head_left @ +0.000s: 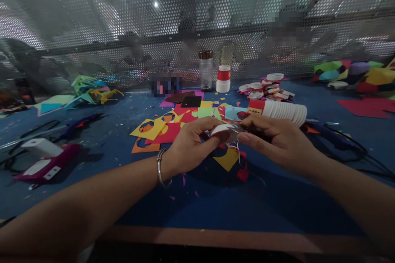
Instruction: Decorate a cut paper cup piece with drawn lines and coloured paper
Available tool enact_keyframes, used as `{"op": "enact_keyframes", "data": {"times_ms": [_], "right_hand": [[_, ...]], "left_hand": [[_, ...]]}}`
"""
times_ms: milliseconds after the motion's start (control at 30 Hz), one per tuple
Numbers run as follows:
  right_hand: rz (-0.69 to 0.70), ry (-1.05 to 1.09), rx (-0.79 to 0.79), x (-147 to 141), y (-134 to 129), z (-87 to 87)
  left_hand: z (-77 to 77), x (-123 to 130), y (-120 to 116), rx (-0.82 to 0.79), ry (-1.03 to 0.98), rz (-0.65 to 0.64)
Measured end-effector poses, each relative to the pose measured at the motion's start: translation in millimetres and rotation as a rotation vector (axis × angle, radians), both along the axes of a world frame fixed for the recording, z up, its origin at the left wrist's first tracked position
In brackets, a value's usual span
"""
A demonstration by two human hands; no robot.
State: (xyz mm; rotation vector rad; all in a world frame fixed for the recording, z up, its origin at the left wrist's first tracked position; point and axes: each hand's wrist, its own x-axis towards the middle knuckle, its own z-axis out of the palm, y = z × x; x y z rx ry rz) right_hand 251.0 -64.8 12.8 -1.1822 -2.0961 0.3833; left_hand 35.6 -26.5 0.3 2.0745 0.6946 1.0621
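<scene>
My left hand (pixel 193 144) is closed on a white piece of paper cup (pixel 221 130), pinched between thumb and fingers over the middle of the table. Closed as well, my right hand (pixel 279 141) grips scissors (pixel 233 135) whose metal blades point left and meet the cup piece. The fingers hide most of the scissors' handles. Below the hands lie a yellow paper scrap (pixel 227 159) and a red scrap (pixel 242 171). Just behind the right hand, a stack of white paper cups (pixel 285 111) rests on its side.
Coloured paper sheets (pixel 163 133), some with round holes, spread behind my left hand. Farther back stand a glass bottle (pixel 205 72) and upright cups (pixel 224 79). Glue guns with cables (pixel 82 125) lie on both sides. A purple power strip (pixel 52 162) sits left. Perforated metal mesh (pixel 173 16) closes the back.
</scene>
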Motion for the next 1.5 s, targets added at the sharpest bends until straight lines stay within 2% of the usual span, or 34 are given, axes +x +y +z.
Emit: {"op": "enact_keyframes", "data": {"times_ms": [600,1133,1300,1500], "right_hand": [[0.034,-0.039,0.056,-4.4,-4.1,5.1],[0.022,-0.076,0.170,-6.6,-5.6,4.8],[0.010,-0.082,0.102,-6.4,-4.9,4.3],[-0.111,0.051,0.063,-4.0,1.0,2.5]], "left_hand": [[-0.6,-1.4,-2.0,0.119,0.057,-0.001],[2.6,4.1,-3.7,-0.123,-0.030,-0.084],[1.8,3.7,-1.5,-0.127,-0.002,-0.076],[-1.8,2.6,2.3,-0.207,0.004,-0.068]]}}
